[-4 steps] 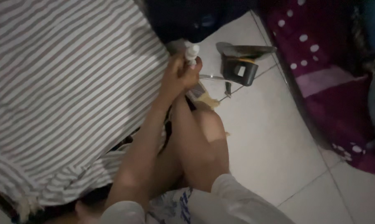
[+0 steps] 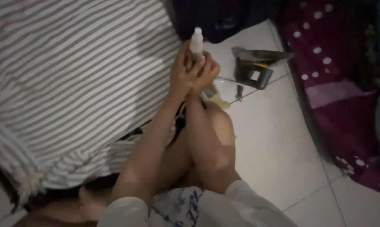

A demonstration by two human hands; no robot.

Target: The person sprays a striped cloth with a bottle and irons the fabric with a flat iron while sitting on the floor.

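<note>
A big striped cloth [image 2: 72, 84], grey and white, filled the left half of the view and hung down over the person's lap. To the right lay a pale tiled floor [image 2: 274, 151], bordered at the far right by a dark red spotted fabric [image 2: 324, 63]. The person's knee [image 2: 217, 126] rose in the middle, with both forearms running up from the bottom edge towards the hands.

On the floor beyond the hands stood a dark, boxy tool with a yellow stripe [image 2: 253, 71], well apart from the fingers, and just beside it a small dark bit [image 2: 239, 91] lay on the tiles. A yellowish scrap [image 2: 218, 101] showed under the wrists.

The left hand [image 2: 182, 73] and right hand [image 2: 204, 71] were pressed together, touching, above the knee. Between them stood a small white bottle [image 2: 197, 42], upright, its long axis pointing up and away from the wrists, its capped top well clear of the fingers. The lower part was hidden in the grip. The fingers of both hands were curled tight round that lower part, the left from the side near the cloth, the right from the floor side. Both hands sat equally near it; which one bore the hold I could not tell.
</note>
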